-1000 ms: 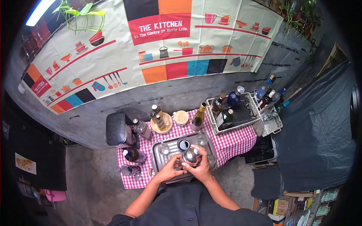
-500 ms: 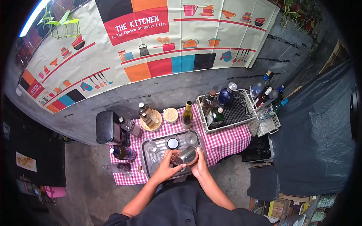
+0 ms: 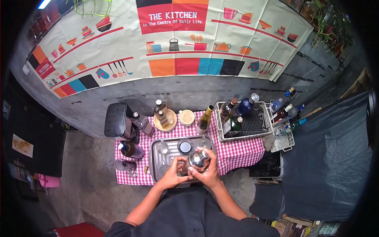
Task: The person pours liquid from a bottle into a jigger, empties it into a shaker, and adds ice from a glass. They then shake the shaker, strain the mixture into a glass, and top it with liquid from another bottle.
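A shiny metal cocktail shaker [image 3: 198,158] is held over the near part of the grey tray [image 3: 153,158], its rounded, mirror-like end facing up towards me. My right hand [image 3: 210,173] wraps round its right side, fingers over the top and thumb across the near side. My left hand [image 3: 172,176] curves round the left of the shaker, fingers and thumb bent; its grip is partly hidden. On the ribbed tray stand a glass mug [image 3: 162,148], a round vessel with a pale disc inside [image 3: 184,146], and another glass [image 3: 205,141] just beyond my right fingers.
A green wine bottle [image 3: 204,121] stands behind the tray. Bottles fill part of a wire basket [image 3: 244,137] at right. Dark bottles [image 3: 131,150] and a black bin [image 3: 115,120] line the left. A wooden plate [image 3: 170,127] carries bottles near a wooden-lidded jar [image 3: 186,117].
The metal shaker has turned from lying tilted sideways to showing its rounded end upward. My right hand has moved over its top. The camera view has shifted.
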Demonstrator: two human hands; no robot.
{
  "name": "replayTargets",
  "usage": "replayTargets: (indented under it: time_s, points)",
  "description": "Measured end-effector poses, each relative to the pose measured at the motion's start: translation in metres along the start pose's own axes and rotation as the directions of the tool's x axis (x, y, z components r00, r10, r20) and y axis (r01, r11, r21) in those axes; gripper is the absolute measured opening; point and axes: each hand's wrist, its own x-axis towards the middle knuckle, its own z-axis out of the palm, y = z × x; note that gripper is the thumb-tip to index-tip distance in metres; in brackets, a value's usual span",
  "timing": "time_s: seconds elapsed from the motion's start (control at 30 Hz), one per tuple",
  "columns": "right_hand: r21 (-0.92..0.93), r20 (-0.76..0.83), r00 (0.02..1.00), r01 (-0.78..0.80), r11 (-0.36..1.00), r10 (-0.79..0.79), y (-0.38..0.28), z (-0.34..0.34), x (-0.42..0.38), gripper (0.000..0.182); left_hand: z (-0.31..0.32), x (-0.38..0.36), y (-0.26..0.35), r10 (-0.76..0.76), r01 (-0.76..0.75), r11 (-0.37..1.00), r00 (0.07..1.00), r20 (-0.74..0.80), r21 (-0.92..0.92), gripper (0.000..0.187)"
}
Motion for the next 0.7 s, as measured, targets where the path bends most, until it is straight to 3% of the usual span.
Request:
replayTargets:
  time_s: [0.03,0.1,0.17,0.2,0.3,0.4,0.43,0.5,0.53,0.57,0.63,0.67,0.7]
  points:
    - [0.112,-0.034,0.994,-0.101,0.989,0.106,0.006,0.006,-0.002,0.083,-0.004,-0.001,0.008,0.009,-0.009,1.000,1.000,0.000,-0.002,0.071]
    - [0.370,-0.128,0.937,-0.260,0.892,0.326,0.008,0.016,0.003,0.075,-0.011,-0.009,0.023,-0.030,0.065,0.960,0.991,-0.130,0.274,0.069]
    - [0.685,-0.129,0.794,-0.363,0.632,0.595,0.025,0.029,-0.001,0.068,-0.021,-0.011,0.028,0.045,0.000,0.946,0.990,-0.132,0.323,0.066]
    - [0.753,-0.114,0.714,-0.391,0.529,0.691,0.029,0.034,-0.003,0.059,-0.025,-0.014,0.038,0.080,-0.043,0.938,0.992,-0.096,0.344,0.065]
    - [0.898,0.062,0.602,-0.382,0.219,0.796,0.042,0.052,-0.017,0.054,-0.039,-0.021,0.047,0.179,-0.151,0.898,0.983,-0.031,0.414,0.062]
    - [0.921,0.023,0.540,-0.339,0.193,0.841,0.038,0.068,-0.022,0.055,-0.054,-0.028,0.050,0.090,-0.096,0.914,0.995,0.036,0.393,0.058]
    - [0.921,0.017,0.538,-0.337,0.196,0.843,0.032,0.073,-0.020,0.055,-0.060,-0.031,0.048,0.089,-0.098,0.916,0.995,0.041,0.390,0.058]
    - [0.727,-0.198,0.658,-0.398,0.559,0.726,0.012,0.079,-0.015,0.053,-0.069,-0.035,0.040,0.063,-0.070,0.934,0.998,0.031,0.350,0.059]
    - [0.621,-0.269,0.709,-0.390,0.680,0.652,0.004,0.081,-0.011,0.065,-0.076,-0.037,0.036,0.022,-0.042,0.939,0.998,0.063,0.340,0.069]
    - [0.616,-0.279,0.703,-0.392,0.683,0.654,-0.008,0.085,-0.008,0.065,-0.079,-0.038,0.028,0.020,-0.043,0.942,0.997,0.073,0.333,0.069]
    - [0.184,-0.221,0.939,-0.226,0.957,0.264,-0.025,0.094,-0.003,0.075,-0.085,-0.038,0.012,-0.050,0.046,0.998,0.991,0.128,0.033,0.079]
    - [-0.071,-0.103,0.990,-0.101,0.992,0.094,-0.022,0.091,-0.004,0.083,-0.089,-0.038,0.004,-0.022,0.023,1.000,0.989,0.145,0.001,0.081]
    - [-0.141,-0.002,0.997,0.079,0.987,-0.080,-0.035,0.096,0.004,0.085,-0.092,-0.039,0.001,0.003,0.002,0.999,0.987,0.160,-0.032,0.083]
